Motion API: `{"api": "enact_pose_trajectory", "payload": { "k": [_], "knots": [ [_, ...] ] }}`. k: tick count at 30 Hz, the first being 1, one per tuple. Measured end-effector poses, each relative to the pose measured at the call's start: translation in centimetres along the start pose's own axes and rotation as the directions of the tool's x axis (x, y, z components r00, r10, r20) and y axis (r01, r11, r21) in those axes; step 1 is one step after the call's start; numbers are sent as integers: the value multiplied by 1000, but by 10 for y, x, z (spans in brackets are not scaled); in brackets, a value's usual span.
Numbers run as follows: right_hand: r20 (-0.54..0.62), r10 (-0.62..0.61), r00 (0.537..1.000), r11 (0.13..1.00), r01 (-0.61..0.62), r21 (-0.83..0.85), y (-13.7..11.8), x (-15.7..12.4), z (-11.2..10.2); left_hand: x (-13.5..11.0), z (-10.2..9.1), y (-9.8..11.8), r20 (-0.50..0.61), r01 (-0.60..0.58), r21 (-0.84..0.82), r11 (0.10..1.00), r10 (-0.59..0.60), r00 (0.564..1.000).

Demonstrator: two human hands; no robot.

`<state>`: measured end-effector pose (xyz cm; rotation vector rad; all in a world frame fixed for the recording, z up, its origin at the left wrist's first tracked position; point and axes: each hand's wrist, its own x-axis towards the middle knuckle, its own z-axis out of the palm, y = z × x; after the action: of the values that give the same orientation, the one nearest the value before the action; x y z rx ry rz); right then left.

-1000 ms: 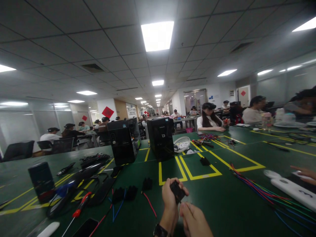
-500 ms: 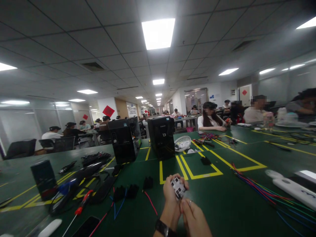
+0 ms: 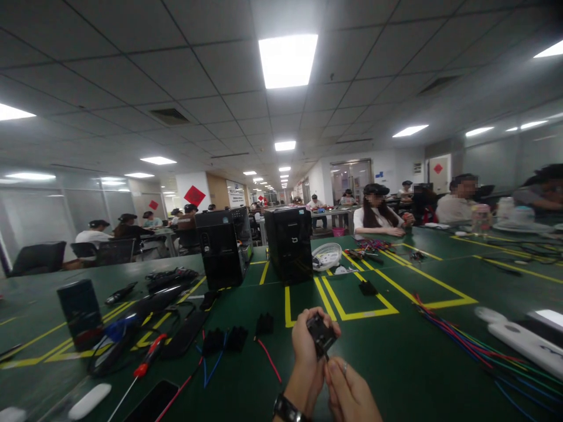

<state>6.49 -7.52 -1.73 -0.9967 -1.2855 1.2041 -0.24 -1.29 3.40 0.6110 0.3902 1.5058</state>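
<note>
My left hand is raised over the green table and is closed around a small black connector block. My right hand sits just below it, its fingers pinched at the block's lower edge on something thin that I cannot make out. A watch shows on my left wrist. Several similar black connector blocks with red and blue wires lie on the table to the left.
Two black computer towers stand further back, with a white basket beside them. A bundle of coloured wires and a white power strip lie right. Screwdrivers, a phone and black tools lie left. Other people sit at distant tables.
The connector block in my left hand turned: its pale pin face showed half a second ago, its dark side shows now. Another person's hand at the right edge is gone.
</note>
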Motion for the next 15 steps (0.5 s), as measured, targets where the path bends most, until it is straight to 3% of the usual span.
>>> {"api": "enact_pose_trajectory", "payload": {
  "k": [5,8,13,15],
  "knots": [
    [-6,-135,991,954,129,-272,-19,-6,-1,-2,7,4,36,89,-54,995,-87,996],
    [-56,-180,982,936,153,-318,-18,-8,-4,-6,11,5,43,100,-82,992,-97,994],
    [14,-135,991,918,130,-375,-9,-8,-10,-11,15,6,84,104,-137,985,-93,992],
    [-28,-150,988,925,130,-356,-7,-7,-10,-11,16,5,97,121,-148,982,-107,989]
  ]
}}
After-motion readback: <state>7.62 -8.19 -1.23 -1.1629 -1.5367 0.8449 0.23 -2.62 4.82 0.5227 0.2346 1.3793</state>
